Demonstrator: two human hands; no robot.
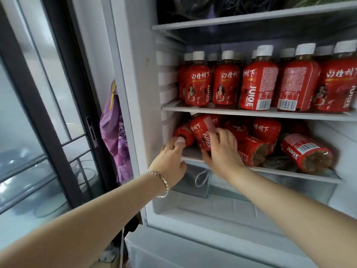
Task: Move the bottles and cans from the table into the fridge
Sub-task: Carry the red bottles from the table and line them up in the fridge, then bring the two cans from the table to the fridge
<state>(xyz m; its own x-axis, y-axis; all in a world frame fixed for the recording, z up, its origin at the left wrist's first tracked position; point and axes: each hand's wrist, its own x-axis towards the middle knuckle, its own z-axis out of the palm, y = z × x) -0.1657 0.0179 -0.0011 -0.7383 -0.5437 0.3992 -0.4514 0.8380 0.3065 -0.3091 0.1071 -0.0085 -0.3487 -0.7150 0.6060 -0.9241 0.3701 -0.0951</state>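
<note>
The fridge (135, 78) stands open in front of me. Several red juice bottles (258, 82) with white caps stand upright on its middle shelf. On the lower shelf (289, 172) more red bottles lie on their sides. My left hand (170, 161) holds the white cap end of a lying bottle (184, 133) at the shelf's left wall. My right hand (222, 149) grips a tilted bottle (202, 130) beside it, over the shelf's front edge.
A clear drawer (241, 192) sits under the lower shelf. The top shelf (251, 18) holds dark bagged items. A purple cloth (114, 132) hangs left of the fridge beside a dark-framed glass door (48, 113).
</note>
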